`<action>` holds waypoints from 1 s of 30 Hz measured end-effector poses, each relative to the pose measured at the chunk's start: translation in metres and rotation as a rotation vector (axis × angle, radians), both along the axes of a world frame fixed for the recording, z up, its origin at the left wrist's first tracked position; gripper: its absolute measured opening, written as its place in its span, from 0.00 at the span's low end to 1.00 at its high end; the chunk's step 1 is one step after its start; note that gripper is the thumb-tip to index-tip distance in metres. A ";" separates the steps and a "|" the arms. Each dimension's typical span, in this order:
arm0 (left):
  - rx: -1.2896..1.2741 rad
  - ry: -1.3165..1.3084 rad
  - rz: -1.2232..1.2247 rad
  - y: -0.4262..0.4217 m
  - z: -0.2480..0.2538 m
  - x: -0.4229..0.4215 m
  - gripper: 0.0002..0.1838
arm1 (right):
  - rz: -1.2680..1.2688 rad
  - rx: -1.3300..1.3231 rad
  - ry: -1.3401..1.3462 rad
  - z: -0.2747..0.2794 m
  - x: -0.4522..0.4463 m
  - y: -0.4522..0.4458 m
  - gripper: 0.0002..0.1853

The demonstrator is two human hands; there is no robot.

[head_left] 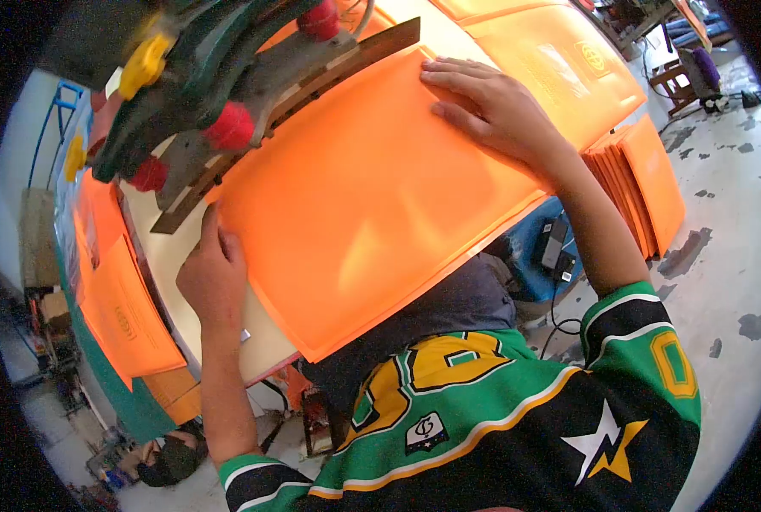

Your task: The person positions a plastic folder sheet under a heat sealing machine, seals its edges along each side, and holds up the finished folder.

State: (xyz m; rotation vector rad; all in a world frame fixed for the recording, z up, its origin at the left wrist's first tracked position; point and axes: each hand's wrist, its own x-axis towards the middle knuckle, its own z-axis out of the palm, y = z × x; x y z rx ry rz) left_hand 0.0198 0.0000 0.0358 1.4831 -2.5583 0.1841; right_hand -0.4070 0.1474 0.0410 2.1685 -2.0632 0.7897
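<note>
A large, smooth orange folder-like sheet (pixel 355 205) lies flat on a cream work surface (pixel 269 333), with more than one layer showing along its near edge. My right hand (pixel 491 107) rests on its far right corner, palm down with fingers stretched out. At the left edge of the sheet is my left hand (pixel 215 273), its index finger extended toward the long metal bar (pixel 286 111) and the other fingers partly hidden. Just beyond the sheet stands a dark green machine (pixel 201 77) with red round parts and yellow knobs, carrying the bar.
Printed orange folders (pixel 559 68) lie at the far right, above a standing stack of orange folders (pixel 641 188). More orange pieces (pixel 128 307) lie at left. A black power adapter (pixel 553 246) with a cord sits on something blue at right. A person (pixel 171 456) is at lower left.
</note>
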 end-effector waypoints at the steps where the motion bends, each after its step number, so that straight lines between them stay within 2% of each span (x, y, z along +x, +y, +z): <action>1: -0.002 -0.004 -0.011 0.001 0.001 0.000 0.23 | 0.014 -0.001 0.011 -0.002 0.000 -0.001 0.24; 6: -0.071 -0.035 0.009 0.001 -0.001 0.009 0.28 | 0.018 -0.066 -0.006 -0.002 0.008 -0.003 0.21; 11: -0.064 -0.022 -0.002 -0.001 -0.001 0.013 0.28 | -0.006 -0.073 -0.009 0.002 0.014 -0.002 0.21; 13: -0.089 0.001 -0.028 0.000 -0.001 0.015 0.28 | -0.026 0.018 -0.056 0.005 0.015 -0.001 0.23; 18: -0.003 -0.042 0.047 0.008 0.008 0.012 0.28 | -0.024 0.019 -0.057 0.004 0.011 0.000 0.24; 30: 0.031 0.043 0.022 0.014 0.014 0.006 0.27 | -0.015 -0.030 -0.070 0.012 0.010 0.008 0.22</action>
